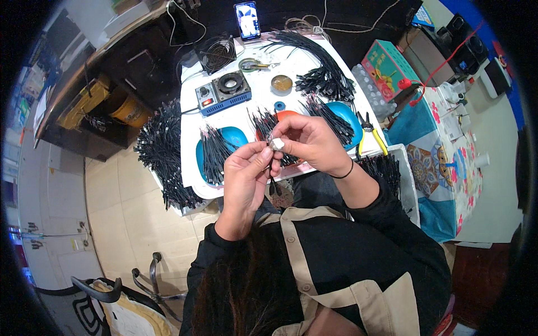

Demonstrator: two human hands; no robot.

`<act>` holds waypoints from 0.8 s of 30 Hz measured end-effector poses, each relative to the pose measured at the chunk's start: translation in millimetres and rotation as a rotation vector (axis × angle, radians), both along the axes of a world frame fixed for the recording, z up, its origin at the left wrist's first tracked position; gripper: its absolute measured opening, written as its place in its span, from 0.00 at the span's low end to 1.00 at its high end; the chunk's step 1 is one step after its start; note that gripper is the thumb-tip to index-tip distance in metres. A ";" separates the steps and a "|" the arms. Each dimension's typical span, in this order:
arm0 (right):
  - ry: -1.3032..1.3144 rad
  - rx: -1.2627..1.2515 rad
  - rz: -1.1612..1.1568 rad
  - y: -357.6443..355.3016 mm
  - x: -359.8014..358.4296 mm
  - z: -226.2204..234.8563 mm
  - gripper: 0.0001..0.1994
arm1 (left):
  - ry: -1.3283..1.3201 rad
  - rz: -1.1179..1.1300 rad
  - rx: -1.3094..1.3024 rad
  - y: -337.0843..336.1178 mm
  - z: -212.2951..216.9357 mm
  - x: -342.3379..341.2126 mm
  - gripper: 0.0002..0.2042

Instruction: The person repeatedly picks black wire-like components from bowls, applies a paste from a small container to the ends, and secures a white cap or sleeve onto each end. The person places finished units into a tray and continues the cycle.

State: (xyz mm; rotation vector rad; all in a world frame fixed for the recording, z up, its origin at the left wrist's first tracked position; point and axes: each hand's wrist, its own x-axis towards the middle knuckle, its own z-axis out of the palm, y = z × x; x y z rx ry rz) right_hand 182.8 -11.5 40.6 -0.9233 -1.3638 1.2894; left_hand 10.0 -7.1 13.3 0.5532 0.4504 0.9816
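Observation:
Both hands meet over the near edge of the white table, fingertips pinched together. My left hand (247, 172) is closed on a thin black cable (273, 187), whose lower end dangles below the fingers. My right hand (315, 144) pinches at the cable's upper end; a small white patch (277, 144) shows at its thumb tip, and I cannot tell if it is a finger wrap or a held piece. Behind the hands, bundles of black cables lie on a left blue tray (234, 137), an orange tray (288, 114) and a right blue tray (352, 119).
A soldering-type heater box (224, 92), a small fan (216, 54), a round tin (281, 84) and a lit phone (247, 21) stand farther back. Yellow-handled pliers (370, 137) lie at the right edge. Cable heaps (168, 151) crowd the left; a white bin (404, 179) sits right.

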 end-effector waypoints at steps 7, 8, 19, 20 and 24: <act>-0.448 0.446 -0.282 -13.5 -5.5 3.4 0.06 | -0.016 -0.008 -0.030 2.4 -6.9 -4.1 0.04; -0.506 0.523 -0.322 -14.6 -7.4 1.6 0.06 | -0.047 -0.017 -0.033 2.5 -7.4 -4.5 0.04; 0.000 0.055 -0.037 -15.4 -4.1 -3.6 0.06 | -0.130 -0.100 -0.093 -0.6 -1.6 -10.4 0.04; -0.043 0.086 -0.047 -15.9 -4.5 -3.5 0.07 | -0.125 -0.102 -0.089 -1.1 -1.5 -10.4 0.04; 0.307 -0.093 0.010 -18.5 -12.6 -5.3 0.08 | -0.173 -0.148 -0.102 -4.1 -1.3 -11.3 0.05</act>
